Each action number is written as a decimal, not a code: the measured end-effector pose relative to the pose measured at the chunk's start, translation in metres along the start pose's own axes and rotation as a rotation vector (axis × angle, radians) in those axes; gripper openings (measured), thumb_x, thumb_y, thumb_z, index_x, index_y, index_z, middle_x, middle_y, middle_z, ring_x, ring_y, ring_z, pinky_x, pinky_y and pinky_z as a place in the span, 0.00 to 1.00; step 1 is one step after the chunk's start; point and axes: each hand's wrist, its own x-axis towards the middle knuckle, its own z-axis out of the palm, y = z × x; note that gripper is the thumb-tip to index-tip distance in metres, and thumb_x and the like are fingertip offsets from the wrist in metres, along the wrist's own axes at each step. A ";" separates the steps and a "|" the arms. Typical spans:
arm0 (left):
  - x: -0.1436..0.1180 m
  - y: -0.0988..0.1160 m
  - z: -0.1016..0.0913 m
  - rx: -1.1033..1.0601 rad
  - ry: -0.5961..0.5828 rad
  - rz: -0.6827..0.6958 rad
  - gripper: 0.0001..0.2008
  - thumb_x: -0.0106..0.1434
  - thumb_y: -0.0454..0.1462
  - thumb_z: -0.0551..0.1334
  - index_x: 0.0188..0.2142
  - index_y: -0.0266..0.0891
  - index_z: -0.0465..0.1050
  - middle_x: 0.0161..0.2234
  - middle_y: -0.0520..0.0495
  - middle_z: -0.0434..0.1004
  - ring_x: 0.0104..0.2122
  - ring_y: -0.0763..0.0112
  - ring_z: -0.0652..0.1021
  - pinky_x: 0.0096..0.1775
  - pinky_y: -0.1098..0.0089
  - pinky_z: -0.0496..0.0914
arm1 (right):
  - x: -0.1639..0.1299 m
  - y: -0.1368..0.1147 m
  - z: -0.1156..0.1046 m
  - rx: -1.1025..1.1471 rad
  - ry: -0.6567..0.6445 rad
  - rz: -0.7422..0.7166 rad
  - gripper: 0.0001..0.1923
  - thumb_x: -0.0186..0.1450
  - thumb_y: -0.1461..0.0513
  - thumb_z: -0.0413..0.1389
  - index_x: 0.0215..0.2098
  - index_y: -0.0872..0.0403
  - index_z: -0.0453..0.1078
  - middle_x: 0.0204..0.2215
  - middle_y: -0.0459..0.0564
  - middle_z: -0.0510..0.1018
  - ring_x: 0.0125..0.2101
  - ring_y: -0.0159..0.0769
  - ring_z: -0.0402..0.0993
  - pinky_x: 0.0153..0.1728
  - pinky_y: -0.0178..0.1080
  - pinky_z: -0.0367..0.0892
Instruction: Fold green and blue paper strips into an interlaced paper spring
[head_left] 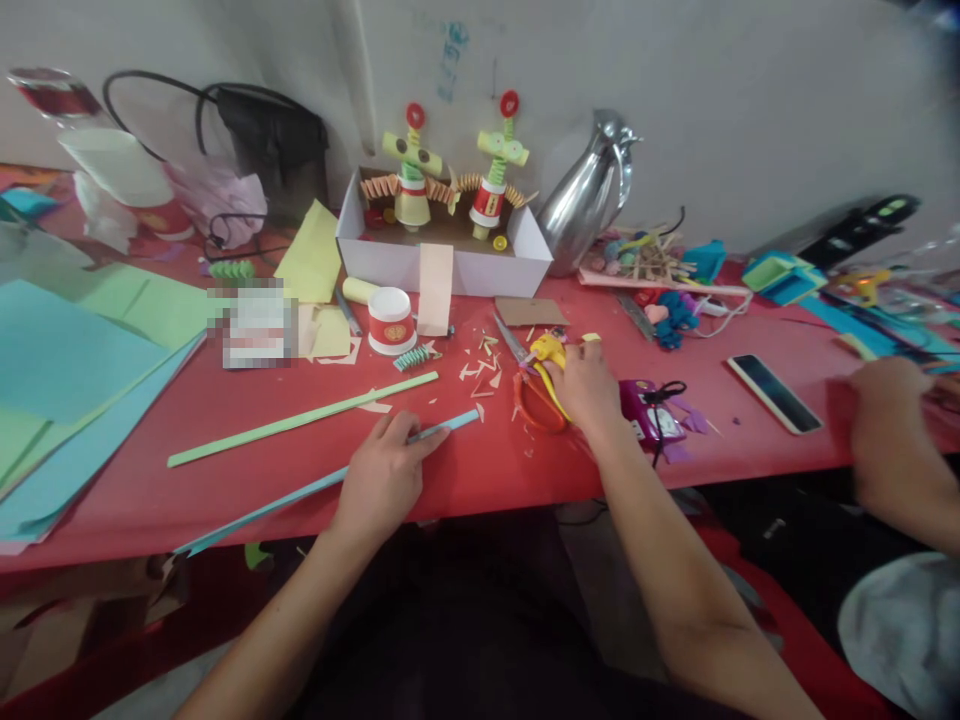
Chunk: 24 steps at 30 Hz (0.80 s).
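strip of blue paper point(300, 493) lies slanted on the red table point(480, 475), gripped by the left hand point(382, 475); a tug could crease it. beyond, the right hand point(589, 383) touches scissors point(513, 343), its grip unclear; sweeping them sideways could scatter scraps point(495, 380) or nudge the cup point(391, 322).

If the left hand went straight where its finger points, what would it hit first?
Past the narrow blue paper strip under the left hand, probably the small pale paper scrap by the strip's tip; depth is hard to judge.
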 end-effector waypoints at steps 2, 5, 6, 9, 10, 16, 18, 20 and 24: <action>0.000 0.000 0.000 0.009 -0.001 0.002 0.24 0.63 0.26 0.52 0.50 0.46 0.79 0.39 0.41 0.72 0.36 0.60 0.71 0.35 0.64 0.72 | -0.009 -0.007 -0.006 0.025 0.074 -0.046 0.22 0.70 0.58 0.52 0.59 0.62 0.63 0.55 0.70 0.66 0.52 0.57 0.64 0.46 0.51 0.63; 0.000 0.001 0.000 0.028 -0.001 0.014 0.23 0.64 0.26 0.53 0.51 0.45 0.78 0.38 0.41 0.72 0.36 0.60 0.71 0.35 0.63 0.72 | -0.037 -0.029 -0.015 0.132 0.095 -0.366 0.19 0.70 0.65 0.47 0.58 0.55 0.67 0.56 0.62 0.69 0.53 0.52 0.62 0.51 0.52 0.58; 0.000 0.001 0.000 0.035 0.000 0.020 0.23 0.64 0.26 0.53 0.51 0.45 0.78 0.38 0.40 0.72 0.36 0.59 0.71 0.35 0.63 0.72 | -0.049 -0.038 -0.016 0.185 0.039 -0.539 0.20 0.70 0.67 0.46 0.58 0.53 0.68 0.56 0.58 0.72 0.52 0.49 0.62 0.52 0.51 0.57; 0.000 0.002 0.000 0.061 0.014 0.042 0.22 0.64 0.27 0.53 0.50 0.44 0.78 0.40 0.40 0.74 0.38 0.57 0.72 0.36 0.61 0.72 | -0.079 -0.062 -0.013 0.249 -0.055 -0.773 0.22 0.70 0.68 0.46 0.60 0.50 0.67 0.56 0.51 0.73 0.55 0.47 0.59 0.54 0.50 0.53; 0.000 0.002 0.000 0.064 0.016 0.054 0.22 0.64 0.27 0.53 0.50 0.43 0.78 0.42 0.40 0.75 0.38 0.57 0.71 0.37 0.61 0.73 | -0.086 -0.067 -0.011 0.249 -0.069 -0.780 0.22 0.70 0.68 0.45 0.61 0.52 0.66 0.57 0.51 0.73 0.55 0.47 0.58 0.53 0.50 0.53; 0.001 0.003 0.000 0.019 -0.026 0.091 0.21 0.65 0.26 0.52 0.52 0.40 0.76 0.51 0.42 0.77 0.40 0.57 0.71 0.42 0.57 0.73 | -0.093 -0.067 -0.005 0.222 -0.080 -0.667 0.22 0.70 0.69 0.45 0.59 0.55 0.67 0.57 0.54 0.73 0.53 0.47 0.60 0.51 0.51 0.50; 0.001 0.004 -0.001 0.027 -0.040 0.093 0.21 0.65 0.26 0.52 0.52 0.40 0.76 0.51 0.43 0.77 0.40 0.57 0.71 0.42 0.57 0.73 | -0.091 -0.066 -0.008 0.210 -0.082 -0.651 0.22 0.69 0.70 0.45 0.59 0.56 0.67 0.57 0.55 0.74 0.52 0.48 0.60 0.51 0.52 0.50; 0.001 0.004 -0.002 0.046 -0.053 0.101 0.20 0.66 0.27 0.52 0.52 0.40 0.76 0.51 0.43 0.78 0.40 0.57 0.71 0.42 0.57 0.74 | -0.091 -0.067 -0.012 0.203 -0.075 -0.618 0.21 0.68 0.70 0.46 0.56 0.57 0.68 0.56 0.56 0.75 0.52 0.49 0.61 0.51 0.53 0.49; 0.001 0.005 -0.002 0.042 -0.059 0.101 0.20 0.67 0.29 0.52 0.52 0.40 0.76 0.50 0.42 0.77 0.40 0.56 0.72 0.41 0.56 0.74 | -0.090 -0.072 -0.017 0.231 -0.058 -0.591 0.23 0.67 0.71 0.45 0.58 0.57 0.66 0.56 0.59 0.74 0.55 0.49 0.60 0.52 0.53 0.48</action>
